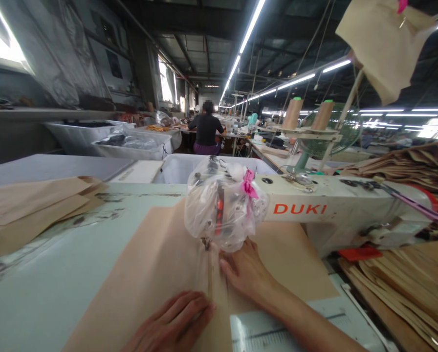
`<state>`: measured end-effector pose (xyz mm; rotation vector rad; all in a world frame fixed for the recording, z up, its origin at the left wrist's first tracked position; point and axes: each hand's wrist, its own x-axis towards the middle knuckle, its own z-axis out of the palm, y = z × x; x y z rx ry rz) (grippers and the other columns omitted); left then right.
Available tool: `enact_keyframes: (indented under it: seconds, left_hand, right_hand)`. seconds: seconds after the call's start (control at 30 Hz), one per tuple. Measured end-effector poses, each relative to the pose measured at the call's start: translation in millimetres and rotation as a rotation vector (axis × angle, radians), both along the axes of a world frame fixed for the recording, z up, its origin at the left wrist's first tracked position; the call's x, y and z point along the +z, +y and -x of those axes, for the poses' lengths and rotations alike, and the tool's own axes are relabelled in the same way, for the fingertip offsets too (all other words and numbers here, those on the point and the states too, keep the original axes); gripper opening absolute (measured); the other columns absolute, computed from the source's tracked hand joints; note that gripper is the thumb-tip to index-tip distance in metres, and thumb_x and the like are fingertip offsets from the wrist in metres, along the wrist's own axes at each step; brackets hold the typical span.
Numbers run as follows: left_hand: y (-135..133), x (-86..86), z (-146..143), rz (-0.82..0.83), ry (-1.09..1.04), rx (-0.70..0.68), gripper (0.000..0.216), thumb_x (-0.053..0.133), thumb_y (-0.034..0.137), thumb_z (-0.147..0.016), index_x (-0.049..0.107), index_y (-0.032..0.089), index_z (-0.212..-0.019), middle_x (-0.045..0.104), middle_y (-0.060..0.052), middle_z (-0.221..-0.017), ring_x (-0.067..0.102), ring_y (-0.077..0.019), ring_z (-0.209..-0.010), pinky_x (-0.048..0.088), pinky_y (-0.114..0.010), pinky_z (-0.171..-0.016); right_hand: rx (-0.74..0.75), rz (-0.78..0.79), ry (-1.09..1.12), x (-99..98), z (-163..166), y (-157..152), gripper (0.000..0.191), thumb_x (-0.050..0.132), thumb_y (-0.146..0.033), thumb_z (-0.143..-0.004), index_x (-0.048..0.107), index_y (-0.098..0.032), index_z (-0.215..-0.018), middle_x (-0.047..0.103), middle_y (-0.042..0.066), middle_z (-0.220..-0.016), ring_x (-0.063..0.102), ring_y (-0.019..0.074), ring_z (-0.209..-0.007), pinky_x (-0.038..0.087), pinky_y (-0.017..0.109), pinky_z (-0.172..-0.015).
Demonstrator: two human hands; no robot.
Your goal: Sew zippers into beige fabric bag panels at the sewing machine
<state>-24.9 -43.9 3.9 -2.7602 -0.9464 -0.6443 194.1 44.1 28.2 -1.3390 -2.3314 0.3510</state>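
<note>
A large piece of tan fabric (145,274) lies across the pale green table and passes under the head of a sewing machine (299,208) marked DUKI. A clear plastic bag (222,210) tied with pink ribbon covers that head. Just below it, the presser foot (206,243) sits over a folded strip or seam. My left hand (173,320) rests flat on the fabric, left of this seam. Closer to the needle, my right hand (246,269) lies on the fabric right of the seam, thumb outstretched. The bag hides some of its fingertips.
Folded tan pieces (32,210) lie at left, and a fabric stack (417,288) at right. Purple scissors (417,203) rest on the machine. Thread cones (292,113) and a green fan (307,151) stand behind. White bins (138,146) and a seated person (206,129) are ahead.
</note>
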Motion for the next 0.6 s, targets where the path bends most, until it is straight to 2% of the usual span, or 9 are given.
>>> enact_keyframes:
  seconds: [0.2,0.4,0.6]
  left_hand:
    - [11,9.4,-3,0.020,0.028,0.013,0.053,0.049,0.015,-0.095,0.040,0.025,-0.146,0.066,-0.003,-0.122,0.061,-0.0179,-0.114,0.045,-0.022,-0.103]
    - [16,28.0,-7,0.092,-0.068,0.030,0.078,0.063,0.044,-0.089,0.021,0.033,-0.154,0.063,-0.003,-0.127,0.059,-0.0226,-0.116,0.044,-0.031,-0.106]
    - [31,18.9,7,0.240,0.013,0.137,0.094,0.074,0.061,-0.073,0.030,0.033,-0.152,0.055,-0.006,-0.141,0.057,-0.0306,-0.122,0.050,-0.040,-0.102]
  right_hand:
    - [0.011,0.039,0.057,7.2,-4,-14,0.021,0.058,-0.013,-0.086,0.070,-0.018,-0.103,0.063,0.010,-0.115,0.051,0.0269,-0.115,0.032,0.045,-0.105]
    - [0.046,0.000,0.163,1.6,-4,-13,0.030,0.058,-0.007,-0.086,0.072,-0.024,-0.107,0.066,0.006,-0.106,0.054,0.0218,-0.110,0.031,0.041,-0.104]
    - [0.037,-0.021,0.216,-4.0,-5,-12,0.034,0.057,-0.005,-0.086,0.073,-0.027,-0.107,0.067,0.003,-0.104,0.055,0.0198,-0.107,0.033,0.038,-0.102]
